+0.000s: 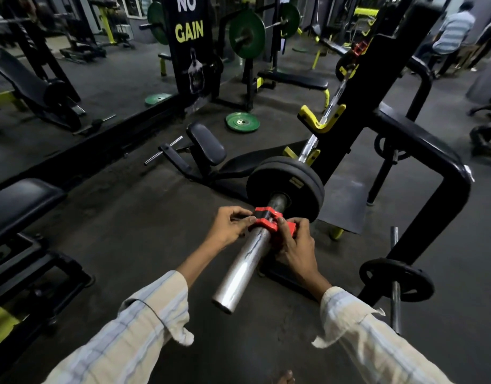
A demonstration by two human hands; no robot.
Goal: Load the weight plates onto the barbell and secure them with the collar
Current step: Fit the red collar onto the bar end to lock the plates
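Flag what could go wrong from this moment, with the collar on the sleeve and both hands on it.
1. The red collar sits apart from the black plates, with bare sleeve between. Clamped there, the plates could slide outward.
2. The left hand and right hand both grip the collar, so fingers might get pinched as it closes.
3. The bar rests only in the yellow hook; pushing hard may shift it.

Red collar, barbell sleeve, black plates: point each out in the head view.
red collar (266, 217), head view: top of the clamp body, held by both hands.
barbell sleeve (243, 268), head view: bare chrome between collar and near end.
black plates (299, 176), head view: face of the outer plate, above the hub.
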